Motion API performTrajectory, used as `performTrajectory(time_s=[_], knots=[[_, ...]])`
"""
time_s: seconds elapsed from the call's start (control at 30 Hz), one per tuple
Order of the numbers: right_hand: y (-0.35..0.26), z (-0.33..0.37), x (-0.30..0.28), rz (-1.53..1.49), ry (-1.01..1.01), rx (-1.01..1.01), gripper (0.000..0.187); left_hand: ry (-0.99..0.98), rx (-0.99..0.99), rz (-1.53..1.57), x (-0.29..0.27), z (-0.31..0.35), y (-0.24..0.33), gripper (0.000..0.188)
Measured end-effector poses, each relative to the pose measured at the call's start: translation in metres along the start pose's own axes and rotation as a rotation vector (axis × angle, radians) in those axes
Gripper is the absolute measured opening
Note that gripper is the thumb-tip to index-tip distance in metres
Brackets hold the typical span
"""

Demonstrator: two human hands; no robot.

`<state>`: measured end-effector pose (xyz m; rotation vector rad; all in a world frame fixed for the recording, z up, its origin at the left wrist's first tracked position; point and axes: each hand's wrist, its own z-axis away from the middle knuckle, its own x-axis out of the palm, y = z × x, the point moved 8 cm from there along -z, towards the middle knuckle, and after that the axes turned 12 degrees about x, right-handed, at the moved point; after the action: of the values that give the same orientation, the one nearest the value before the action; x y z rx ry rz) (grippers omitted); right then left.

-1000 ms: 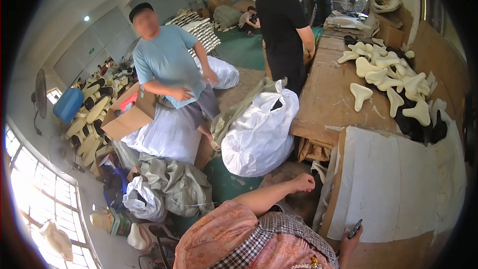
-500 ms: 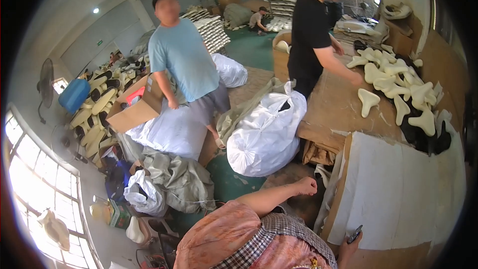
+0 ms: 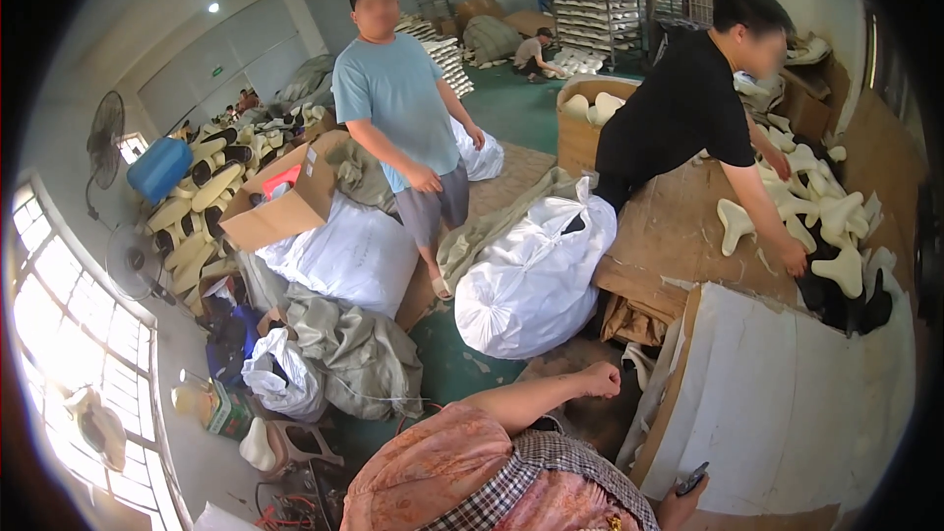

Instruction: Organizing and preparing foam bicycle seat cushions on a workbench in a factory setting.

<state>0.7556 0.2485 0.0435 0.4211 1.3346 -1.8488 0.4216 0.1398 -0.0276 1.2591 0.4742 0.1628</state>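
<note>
My left hand [image 3: 602,381] is curled into a fist in front of me, with nothing showing in it. It hovers near the left edge of the white-covered table [image 3: 757,403]. At the table's near edge, my right hand [image 3: 677,507] is closed around a small dark handheld object [image 3: 692,478] with a greyish shine, whose kind I cannot make out. Cream saddle-shaped foam pieces [image 3: 841,216] lie heaped over black ones on the cardboard-topped table [image 3: 678,226]. A co-worker in a black shirt [image 3: 678,108] leans over that heap, one hand at a black piece.
A knotted white sack [image 3: 531,270] bulges beside the tables. Another co-worker in a light blue shirt [image 3: 403,108] stands by an open carton [image 3: 280,202]. Grey-green sacking [image 3: 354,349] and a fan [image 3: 133,261] are at left. Stacked racks [image 3: 590,15] stand far back.
The black-shirted co-worker has bent right and reached further over the foam heap. The light-blue-shirted co-worker's arm has left the carton. My hands have barely moved.
</note>
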Motion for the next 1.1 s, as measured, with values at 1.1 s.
performTrajectory(time_s=[1.1], knots=[[0.053, -0.020, 0.008, -0.004, 0.162, 0.065, 0.072, -0.281, 0.026, -0.208, 0.033, -0.008, -0.030, 0.006]])
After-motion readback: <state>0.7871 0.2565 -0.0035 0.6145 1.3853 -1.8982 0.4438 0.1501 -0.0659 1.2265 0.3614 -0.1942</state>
